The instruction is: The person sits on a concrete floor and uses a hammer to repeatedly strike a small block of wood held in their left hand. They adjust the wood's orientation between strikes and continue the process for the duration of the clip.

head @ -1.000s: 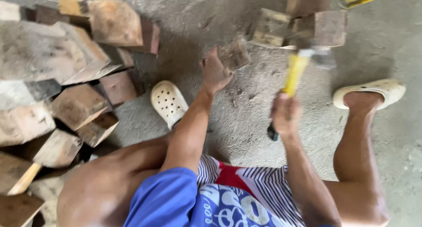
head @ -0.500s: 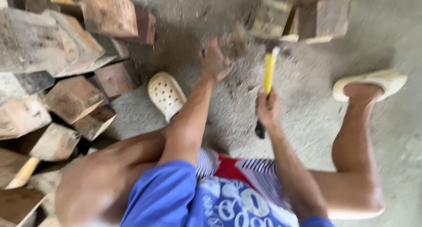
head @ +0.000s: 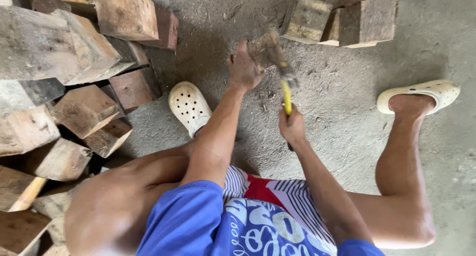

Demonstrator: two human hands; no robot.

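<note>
The right hand [head: 292, 127] is closed tight around the yellow handle of a hammer [head: 286, 95], fingers wrapped fully about the shaft low down near its dark end, so the handle runs up and away from the person toward the blurred head. The left hand [head: 244, 67] is clasped on a small wooden block [head: 265, 50], thumb and fingers pinching its near side; the block sits on the concrete floor [head: 347, 117] just beyond the knuckles, and the hammer head is at or touching its right end, though blur hides the exact contact. Both forearms reach forward from a blue sleeve and a striped, printed pair of shorts. A cream perforated clog [head: 188, 107] rests on the floor just left of the left forearm, and a second cream clog [head: 421, 95] is on the foot near the right edge of the floor. Along the left edge lies a heap of weathered wooden offcuts [head: 74, 87], tumbled at angles. Toward the far right corner stands a smaller cluster of wooden blocks [head: 347, 18], well apart from the held block.
</note>
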